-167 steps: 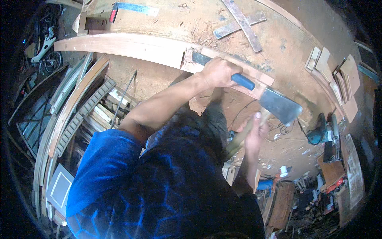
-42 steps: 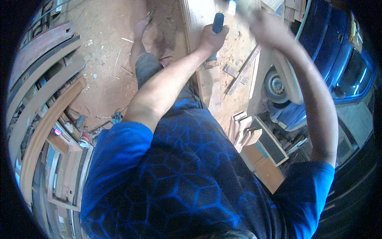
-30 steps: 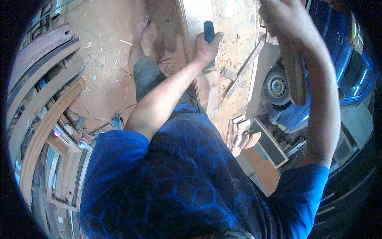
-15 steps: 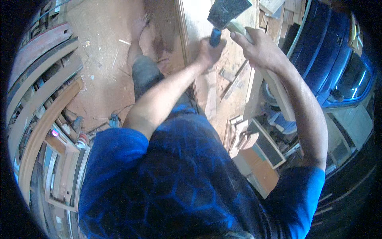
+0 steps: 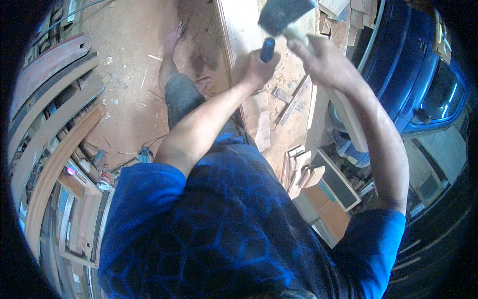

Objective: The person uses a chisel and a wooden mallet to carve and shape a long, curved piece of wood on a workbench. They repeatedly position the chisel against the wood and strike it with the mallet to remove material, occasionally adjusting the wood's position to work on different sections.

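Note:
My left hand (image 5: 261, 70) is closed around the blue handle (image 5: 267, 49) of a chisel, which points up out of the fist over the light wooden workpiece. Its blade is hidden below the hand. In my right hand (image 5: 328, 62) is the pale handle of a mallet, gripped near its head. The dark, blocky mallet head (image 5: 288, 14) hangs above and slightly beyond the chisel's end, apart from it and a little blurred. Beneath both hands runs a long wooden board (image 5: 239, 30) with chips lying on the surface beside it.
Small wood strips (image 5: 294, 102) lie on the bench. Moulded wood pieces (image 5: 301, 172) stand nearer me. A blue vehicle (image 5: 408, 65) is at the right. Curved boards and frames (image 5: 55, 119) are stacked at the left. My bare foot (image 5: 174, 37) rests on the dusty floor.
The chisel handle and my left hand have shifted slightly toward me and left. The gap between mallet head and handle looks a little wider. Both grips are kept.

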The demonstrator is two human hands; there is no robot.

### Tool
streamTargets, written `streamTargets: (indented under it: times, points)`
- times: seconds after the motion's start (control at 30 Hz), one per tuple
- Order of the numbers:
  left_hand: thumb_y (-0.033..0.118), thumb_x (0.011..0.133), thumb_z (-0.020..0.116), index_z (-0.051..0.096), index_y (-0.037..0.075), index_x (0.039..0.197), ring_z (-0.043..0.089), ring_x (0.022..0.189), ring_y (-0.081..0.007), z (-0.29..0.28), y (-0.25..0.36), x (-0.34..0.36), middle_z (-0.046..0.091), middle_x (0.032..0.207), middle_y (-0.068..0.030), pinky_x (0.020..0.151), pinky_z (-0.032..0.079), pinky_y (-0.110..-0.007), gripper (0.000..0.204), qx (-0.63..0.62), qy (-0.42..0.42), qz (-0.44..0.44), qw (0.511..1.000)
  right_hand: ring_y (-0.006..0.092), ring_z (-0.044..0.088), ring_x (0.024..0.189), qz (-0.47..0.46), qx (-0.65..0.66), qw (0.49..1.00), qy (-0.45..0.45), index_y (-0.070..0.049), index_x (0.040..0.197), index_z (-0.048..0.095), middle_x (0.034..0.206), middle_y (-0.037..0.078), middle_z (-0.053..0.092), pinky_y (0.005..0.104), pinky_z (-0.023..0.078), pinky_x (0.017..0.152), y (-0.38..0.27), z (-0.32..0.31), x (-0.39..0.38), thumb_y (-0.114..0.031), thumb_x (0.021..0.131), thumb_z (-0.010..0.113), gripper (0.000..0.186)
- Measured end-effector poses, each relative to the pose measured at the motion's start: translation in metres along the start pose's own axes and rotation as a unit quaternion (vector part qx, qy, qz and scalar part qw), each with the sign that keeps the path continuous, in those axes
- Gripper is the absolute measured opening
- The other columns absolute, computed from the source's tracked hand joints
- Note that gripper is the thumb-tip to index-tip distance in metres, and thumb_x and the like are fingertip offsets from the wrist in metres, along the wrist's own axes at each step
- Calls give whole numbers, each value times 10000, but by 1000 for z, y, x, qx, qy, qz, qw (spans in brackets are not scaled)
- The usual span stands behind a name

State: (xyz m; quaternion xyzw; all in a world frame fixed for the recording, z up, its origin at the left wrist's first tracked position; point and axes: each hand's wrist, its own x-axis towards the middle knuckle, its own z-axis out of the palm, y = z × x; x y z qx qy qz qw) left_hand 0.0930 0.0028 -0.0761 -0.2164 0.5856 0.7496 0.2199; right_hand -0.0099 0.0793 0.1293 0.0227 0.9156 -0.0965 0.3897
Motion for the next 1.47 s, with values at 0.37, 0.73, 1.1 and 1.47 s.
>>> streamTargets:
  times: [0.37,0.73,1.1,1.47]
  points:
    - [224,940,704,611,37,704,531,626,-68,-4,3,2,572,633,30,562,432,-329,315,-6,15,39,999,240,706,582,48,27,997,-52,59,1089,660,730,169,688,400,578,601,-1,18,12,-569,1001,547,644]
    - [291,942,690,588,30,687,499,595,-96,-24,-1,1,548,609,14,563,436,-344,379,40,-9,91,995,79,500,493,-33,247,966,69,22,1053,593,635,-25,529,252,444,446,-62,-60,-42,-402,1052,593,425]
    - [224,926,699,577,28,680,510,616,-79,-17,-7,1,550,613,15,566,433,-323,338,-13,-2,62,998,270,704,655,-13,38,999,2,87,1085,651,742,183,680,430,579,653,-9,13,-9,-528,1010,559,626]
    - [251,914,699,581,33,686,541,617,-105,-19,-10,11,561,616,-2,590,456,-346,337,5,33,95,995,301,731,733,28,-17,999,-18,-86,1307,658,831,200,718,454,584,701,8,34,24,-552,991,580,568]
